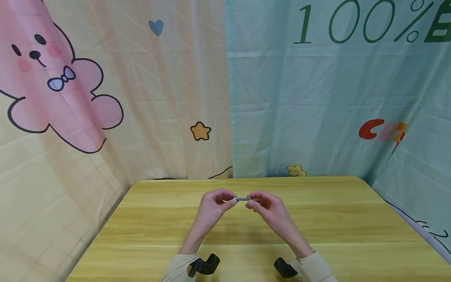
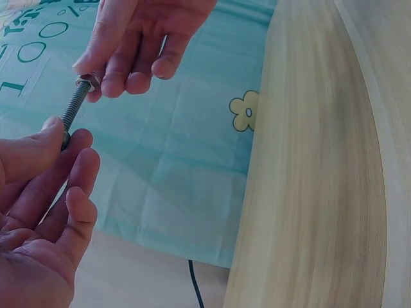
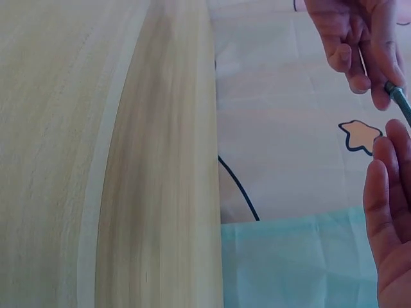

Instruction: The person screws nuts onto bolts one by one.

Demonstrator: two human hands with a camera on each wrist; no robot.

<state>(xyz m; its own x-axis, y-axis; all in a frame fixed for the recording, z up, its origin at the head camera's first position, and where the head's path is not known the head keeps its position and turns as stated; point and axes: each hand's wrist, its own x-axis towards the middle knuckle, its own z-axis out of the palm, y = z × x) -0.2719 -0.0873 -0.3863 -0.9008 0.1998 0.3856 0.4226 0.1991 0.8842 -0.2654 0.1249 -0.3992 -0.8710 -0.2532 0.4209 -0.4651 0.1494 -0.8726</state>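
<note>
A small metal bolt point(image 1: 242, 199) spans the gap between both hands, held level above the table. My left hand point(image 1: 212, 207) pinches one end of it between thumb and finger. At the other end, my right hand point(image 1: 270, 213) pinches a hex nut point(image 2: 88, 81) on the bolt's tip. Bare threads show between the two grips in the left wrist view. The bolt's left end is mostly covered by the left thumb and finger. In the right wrist view, only part of the bolt point(image 3: 401, 102) shows, near the right edge.
The wooden table point(image 1: 158, 227) extends beneath the hands. Printed curtains point(image 1: 197, 86) hang behind it and along both sides. A black wrist device point(image 1: 208, 264) sits at the left cuff, another black wrist device point(image 1: 284, 268) at the right.
</note>
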